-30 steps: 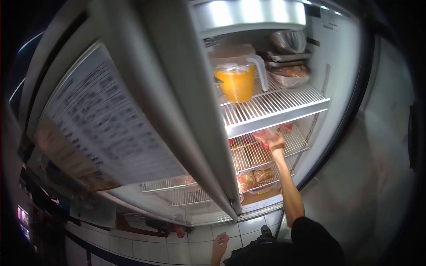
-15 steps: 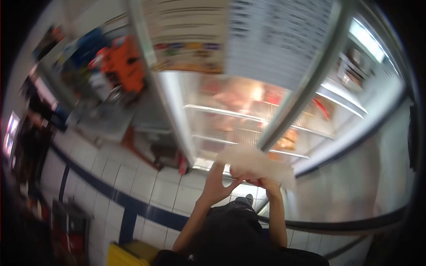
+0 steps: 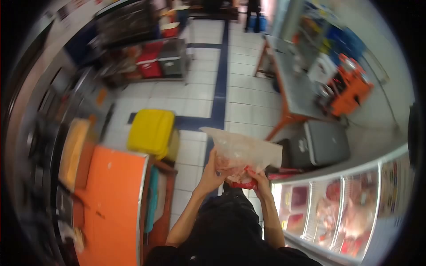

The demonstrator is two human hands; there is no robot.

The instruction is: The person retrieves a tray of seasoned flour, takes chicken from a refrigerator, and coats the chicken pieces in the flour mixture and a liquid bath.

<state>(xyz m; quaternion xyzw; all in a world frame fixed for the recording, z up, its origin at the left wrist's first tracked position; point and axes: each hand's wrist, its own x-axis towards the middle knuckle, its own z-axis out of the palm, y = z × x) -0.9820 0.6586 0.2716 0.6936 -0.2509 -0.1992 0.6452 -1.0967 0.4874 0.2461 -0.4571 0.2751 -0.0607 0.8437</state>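
A translucent whitish plastic bag (image 3: pixel 248 148) is held in front of my body, its upper flap spread out flat. Pale pinkish contents that look like meat show in its lower part, with red along the bottom edge. My left hand (image 3: pixel 209 175) grips the bag's left side, thumb toward the middle. On the other side, my right hand (image 3: pixel 261 181) is closed on its lower right, near the red part. Blur hides the exact kind of the contents.
An orange-topped table (image 3: pixel 113 199) stands at left, behind it a yellow lidded bin (image 3: pixel 151 133). To the right are a lit glass-door fridge (image 3: pixel 310 213) with meat on shelves, a grey cooler box (image 3: pixel 326 144), and a metal table (image 3: pixel 297 88) bearing an orange machine (image 3: pixel 348 88).
My view has swung left, away from the fridge, whose door stood open before me earlier. The bag has stayed in both hands and now faces the tiled aisle.
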